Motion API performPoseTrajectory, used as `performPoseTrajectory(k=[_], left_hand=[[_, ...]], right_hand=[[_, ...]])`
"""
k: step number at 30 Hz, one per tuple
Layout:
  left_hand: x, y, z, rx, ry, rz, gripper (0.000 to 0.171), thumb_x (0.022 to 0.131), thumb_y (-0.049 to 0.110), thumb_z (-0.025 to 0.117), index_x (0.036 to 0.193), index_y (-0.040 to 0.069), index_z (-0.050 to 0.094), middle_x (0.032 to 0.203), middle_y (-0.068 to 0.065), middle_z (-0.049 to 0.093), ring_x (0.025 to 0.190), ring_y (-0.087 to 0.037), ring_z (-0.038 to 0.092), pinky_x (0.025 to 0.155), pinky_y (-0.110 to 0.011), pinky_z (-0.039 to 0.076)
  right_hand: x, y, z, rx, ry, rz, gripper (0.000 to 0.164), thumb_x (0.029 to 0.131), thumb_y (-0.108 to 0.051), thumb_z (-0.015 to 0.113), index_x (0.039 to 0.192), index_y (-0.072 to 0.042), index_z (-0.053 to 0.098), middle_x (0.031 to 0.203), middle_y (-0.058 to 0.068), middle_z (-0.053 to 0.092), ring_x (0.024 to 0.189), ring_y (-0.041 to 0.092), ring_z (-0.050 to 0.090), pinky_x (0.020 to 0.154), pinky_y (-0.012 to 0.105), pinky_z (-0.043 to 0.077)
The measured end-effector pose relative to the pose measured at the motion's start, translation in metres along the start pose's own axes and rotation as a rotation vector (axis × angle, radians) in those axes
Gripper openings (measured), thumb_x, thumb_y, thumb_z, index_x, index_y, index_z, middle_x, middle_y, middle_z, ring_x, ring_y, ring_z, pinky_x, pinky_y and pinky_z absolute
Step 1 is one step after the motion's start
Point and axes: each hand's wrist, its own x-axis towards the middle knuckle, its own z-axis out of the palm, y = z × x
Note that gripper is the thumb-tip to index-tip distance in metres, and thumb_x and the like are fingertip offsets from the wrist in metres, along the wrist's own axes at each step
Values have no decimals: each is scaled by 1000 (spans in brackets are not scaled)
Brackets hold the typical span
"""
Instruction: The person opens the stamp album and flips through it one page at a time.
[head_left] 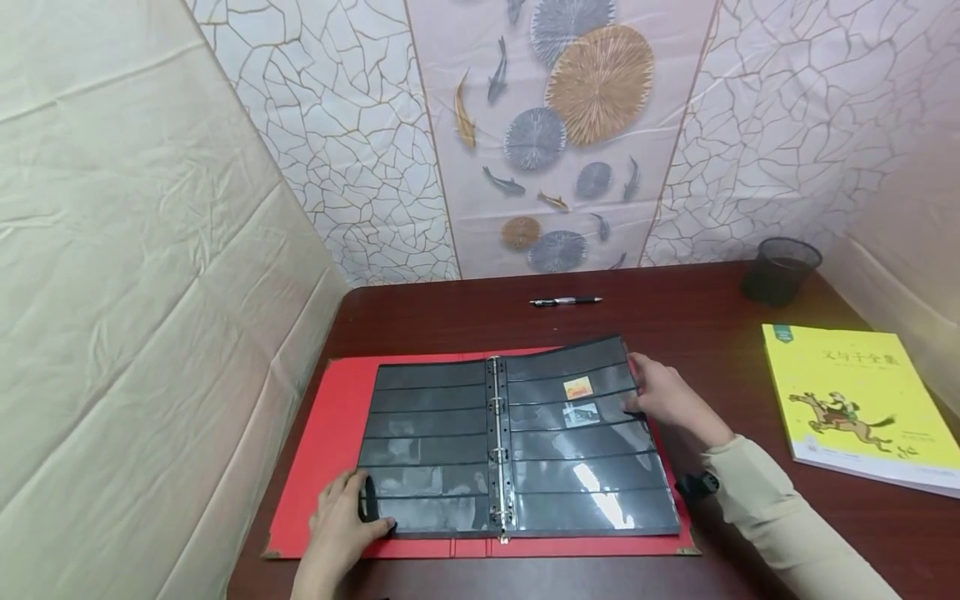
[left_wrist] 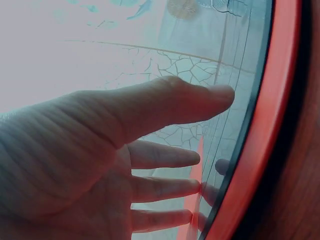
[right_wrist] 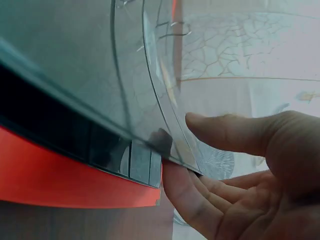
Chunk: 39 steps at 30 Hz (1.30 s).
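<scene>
Lying open on dark brown table (head_left: 675, 312), between the two hands: red album (head_left: 318, 433), black pocket pages, metal rings (head_left: 496, 454) down the middle. Tucked into pockets of right-hand page (head_left: 540, 483), upper half: yellow-and-red stamp (head_left: 578, 388), with blue-grey stamp (head_left: 581, 415) just below. On left-hand page (head_left: 427, 425), pale patches, too hazy to tell from glare.

Left hand (head_left: 337, 517) at near outer corner of left-hand page. Thumb and fingers spread well apart, fingers nearly straight; thumb across the corner in head view. Cannot tell how firmly pressed.

Right hand (head_left: 663, 396) at outer edge of right-hand page, upper half. Fingers under the edge, bearing the page up; far corner raised above the cover, sheet bowed in right wrist view. Thumb held apart from fingers, with a visible gap; no clear pinch. Cannot tell thumb contact with the page.

On right arm: light sleeve (head_left: 787, 517), small black device (head_left: 697, 483) near the wrist.

Beyond the album: black-and-silver pen (head_left: 566, 302), lying crosswise. Far right corner: black mesh cup (head_left: 776, 275), upright. Nearer, right side: yellow book (head_left: 862, 400), flat, horse and riders on the cover. Behind the table: wall cloth (head_left: 480, 200) with fish and round leaves.
</scene>
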Motion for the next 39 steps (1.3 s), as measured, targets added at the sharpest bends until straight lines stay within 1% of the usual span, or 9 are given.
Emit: performPoseTrajectory(k=[4,7,10,13,17,23,26,31,39], left_hand=[[-1,0,2,2,6,14,83,71,23,92,137,-8,53,144,-33,43,133,-53,35,95,-76,34],[-2,-1,2,-5,5,13,83,71,22,92,137,-9,53,145,-33,42,134,-54,34,96,-76,33],[-2,-2,3,-11,3,11,82,71,21,91,137,-8,54,145,-33,41,134,-54,34,96,-76,33],[-3,-3,2,-27,0,4,80,72,21,91,138,-7,53,146,-33,41,134,-54,34,96,-76,32],[-2,-2,0,-51,-5,-9,78,76,21,87,140,-5,52,146,-33,41,134,-54,33,98,-77,30],[-1,1,-2,-61,-4,-21,73,81,24,82,140,-5,51,145,-34,40,134,-54,33,100,-76,29],[-1,1,-4,-68,-6,-14,72,84,25,80,141,-6,50,146,-35,39,134,-55,33,99,-77,29],[0,3,-10,-90,-30,-10,72,90,30,75,146,-4,46,149,-34,36,135,-56,32,98,-78,29],[-1,14,-20,-91,-24,5,75,94,35,70,151,-4,39,154,-35,29,139,-56,27,98,-80,26]], right_hand=[[-12,0,-2,97,-85,10,86,82,-1,78,146,21,25,90,21,66,71,27,63,67,42,53],[-23,-2,-4,243,-151,18,88,86,4,71,152,17,15,91,20,65,60,24,58,58,39,51],[-32,-6,-8,386,-197,2,88,88,9,64,156,12,7,108,31,63,63,24,58,54,40,54],[-37,-11,-16,476,-211,-9,87,90,10,60,159,6,6,120,33,58,69,24,59,55,41,55],[-38,-21,-27,544,-190,-5,82,94,7,60,159,3,11,105,24,64,70,21,60,56,37,53],[-37,-41,-34,527,-119,17,72,95,3,63,154,9,23,81,13,65,70,16,60,57,35,55],[-37,-50,-36,501,-86,42,67,94,2,64,151,11,29,78,11,65,71,17,60,58,36,56],[-36,-60,-38,467,-36,60,63,93,2,66,148,11,36,75,10,64,63,22,60,58,35,56],[-36,-77,-42,463,-15,50,63,94,-2,66,148,9,37,74,10,62,60,26,59,60,32,52]])
